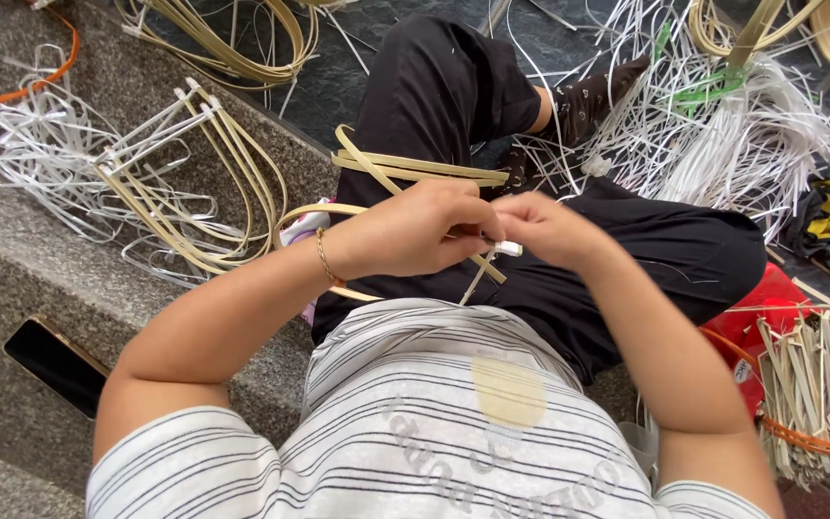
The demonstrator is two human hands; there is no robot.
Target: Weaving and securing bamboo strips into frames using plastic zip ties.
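My left hand (415,231) and my right hand (545,229) meet above my lap, both pinching a bent loop of pale bamboo strips (405,168). A short white band (508,249) sits between the fingertips where the strips cross. The loop runs from my left wrist up over my black trousers (684,255). A thin gold bracelet (324,259) circles my left wrist.
Finished bamboo loops bound with white bands (194,183) lie on the granite step (12,269) at left, beside tangled white strips (40,144). A dark phone (55,365) rests lower on the step. More white strips (742,135) and cut bamboo pieces (818,384) lie at right.
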